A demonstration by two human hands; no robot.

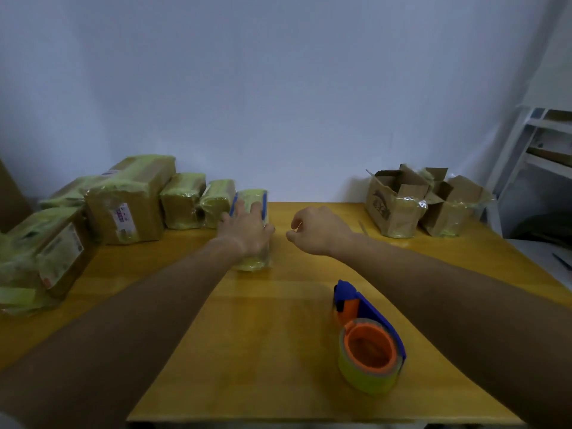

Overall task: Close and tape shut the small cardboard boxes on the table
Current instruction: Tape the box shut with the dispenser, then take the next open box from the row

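Your left hand (247,226) lies flat, fingers straight, on a small taped box (252,230) mid-table, glossy yellowish film over brown cardboard, its front half hidden under the palm. Your right hand (318,232) hovers beside it, fingers loosely curled, holding nothing. The blue-and-orange tape dispenser (368,335) sits nearer you.

This looked like a small packing room. A wooden table (278,351) stood against a plain white wall (278,88). Taped boxes (130,205) were piled on the left, and open boxes (399,202) waited on the right. A tape dispenser (368,342) lay near the front. White shelves (538,144) stood beside the table.
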